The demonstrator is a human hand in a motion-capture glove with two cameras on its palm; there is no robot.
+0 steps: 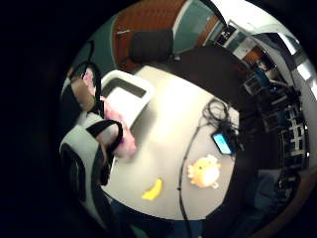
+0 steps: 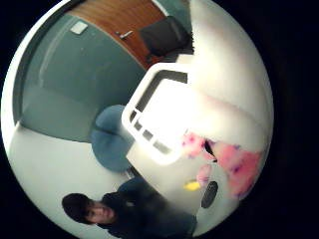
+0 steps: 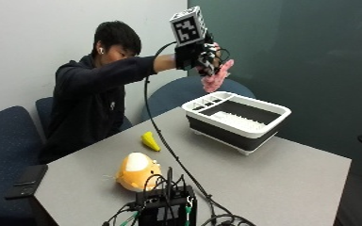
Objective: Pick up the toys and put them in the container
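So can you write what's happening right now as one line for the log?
gloved right hand: holds pink plush toy above white-rimmed container | yellow banana toy, orange round plush: on grey table

Gloved right hand [image 3: 201, 59] raised, fingers curled

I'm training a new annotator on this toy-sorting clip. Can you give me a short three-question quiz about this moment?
1. True or false: the gloved right hand holds the pink toy up in the air above the container.
2. Which toys lie on the table? A) yellow banana toy and orange plush; B) pink toy only; C) none.
3. Fill in: the container sits on the ____.

Key: 1 true; 2 A; 3 table.
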